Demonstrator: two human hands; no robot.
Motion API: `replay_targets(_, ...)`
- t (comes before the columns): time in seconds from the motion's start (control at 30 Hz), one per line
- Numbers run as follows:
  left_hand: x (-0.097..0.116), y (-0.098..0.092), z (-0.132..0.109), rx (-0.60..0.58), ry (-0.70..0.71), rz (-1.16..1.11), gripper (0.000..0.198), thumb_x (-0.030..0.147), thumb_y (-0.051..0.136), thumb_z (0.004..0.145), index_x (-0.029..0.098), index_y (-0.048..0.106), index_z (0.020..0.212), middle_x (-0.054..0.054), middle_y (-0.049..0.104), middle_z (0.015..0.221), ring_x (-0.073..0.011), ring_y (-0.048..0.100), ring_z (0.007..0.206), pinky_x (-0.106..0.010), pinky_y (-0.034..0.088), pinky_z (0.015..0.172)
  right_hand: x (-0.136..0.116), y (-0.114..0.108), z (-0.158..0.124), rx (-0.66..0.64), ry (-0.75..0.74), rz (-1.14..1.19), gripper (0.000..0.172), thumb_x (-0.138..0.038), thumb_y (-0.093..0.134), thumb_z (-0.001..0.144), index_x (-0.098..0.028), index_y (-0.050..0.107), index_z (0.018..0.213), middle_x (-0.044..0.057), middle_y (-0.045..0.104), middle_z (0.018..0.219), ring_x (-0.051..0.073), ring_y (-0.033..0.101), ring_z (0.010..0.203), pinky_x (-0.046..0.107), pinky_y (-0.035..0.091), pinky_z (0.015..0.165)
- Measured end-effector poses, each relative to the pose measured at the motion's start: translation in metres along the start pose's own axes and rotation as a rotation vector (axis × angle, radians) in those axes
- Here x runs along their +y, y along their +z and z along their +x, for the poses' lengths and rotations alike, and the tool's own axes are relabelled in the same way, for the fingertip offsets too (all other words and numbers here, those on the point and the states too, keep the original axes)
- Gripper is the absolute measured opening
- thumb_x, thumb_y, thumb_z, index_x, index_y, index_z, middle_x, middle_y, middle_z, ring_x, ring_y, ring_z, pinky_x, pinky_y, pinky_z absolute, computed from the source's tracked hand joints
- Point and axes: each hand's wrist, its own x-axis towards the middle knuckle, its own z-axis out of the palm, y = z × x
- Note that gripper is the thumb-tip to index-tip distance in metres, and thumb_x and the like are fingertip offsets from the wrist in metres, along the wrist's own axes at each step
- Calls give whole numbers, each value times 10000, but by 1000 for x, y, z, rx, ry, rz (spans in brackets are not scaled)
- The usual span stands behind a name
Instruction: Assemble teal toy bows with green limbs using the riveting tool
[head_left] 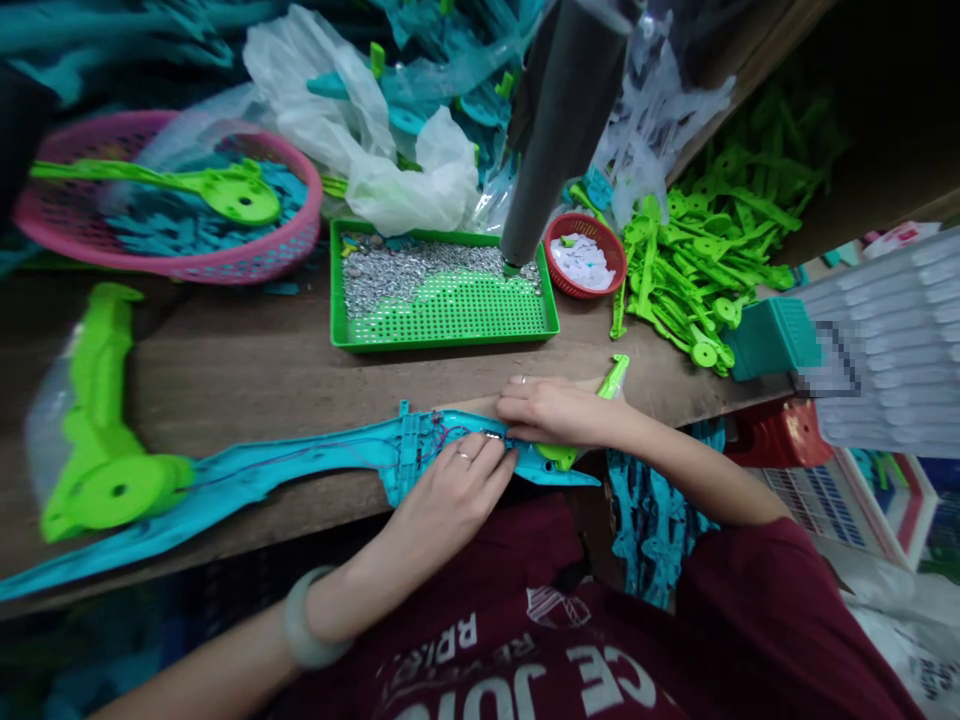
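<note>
A long turquoise plastic half-shell [315, 455] lies along the table's front edge, inner side up, with thin dark and reddish wires running inside. My left hand [465, 480] is closed over its wider end, fingertips together beside a small shiny metal part [493, 434]. My right hand [551, 410] is closed too, its curled fingers over the shell just right of the left fingertips. What either hand pinches is hidden. A lime-green plastic piece [556, 455] shows under the right wrist. Another large lime-green piece [112, 440] rests over the shell's left part.
A green perforated tray [450, 345] of small metal pieces stands behind the hands, under a grey vertical tube [559, 130]. A pink basket [247, 265] holds turquoise parts. A small red basket [585, 290] holds white bits. Lime-green parts [682, 260] are piled at right.
</note>
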Motion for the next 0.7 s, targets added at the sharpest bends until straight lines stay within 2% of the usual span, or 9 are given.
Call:
replay_targets(0.07, 2, 0, 1, 19, -14, 23, 367, 20, 385, 939, 88, 708, 1098, -133, 648, 941, -265, 582, 867, -395, 501, 781, -3, 2, -1, 17, 23, -32, 147, -251, 526, 1016, -152, 622, 1067, 82, 609, 968, 222, 522, 940, 313, 409, 751)
replay_targets(0.23, 3, 1, -1, 73, -43, 21, 384, 31, 389, 949, 119, 722, 1119, -161, 681, 1150, -284, 595, 1097, -410, 482, 919, -9, 10, -14, 114, -22, -34, 228, -194, 461, 1027, -134, 669, 953, 86, 577, 948, 199, 506, 896, 306, 442, 764)
replay_targets(0.33, 2, 2, -2, 58, -54, -14, 370, 34, 416, 947, 128, 716, 1143, -156, 691, 1171, -284, 604, 1131, -416, 483, 940, -13, 10, -25, 155, 23, 58, 258, -221, 461, 1030, -135, 703, 1005, 91, 563, 958, 205, 510, 913, 316, 470, 779)
replay_targets(0.5, 0, 5, -2, 40, -78, -52, 319, 56, 477, 947, 156, 714, 1137, -155, 686, 1235, -311, 605, 1166, -443, 494, 923, -23, 14, -35, 199, 117, 182, 196, -192, 547, 982, -133, 717, 1061, 103, 568, 1019, 224, 522, 993, 370, 497, 882)
replay_targets(0.7, -3, 7, -2, 4, -58, -102, 299, 57, 496, 948, 147, 695, 1152, -136, 702, 1242, -299, 606, 1200, -439, 491, 926, -31, 41, -37, 467, 262, 236, 144, -212, 555, 980, -154, 674, 923, 92, 585, 961, 222, 538, 954, 378, 493, 845)
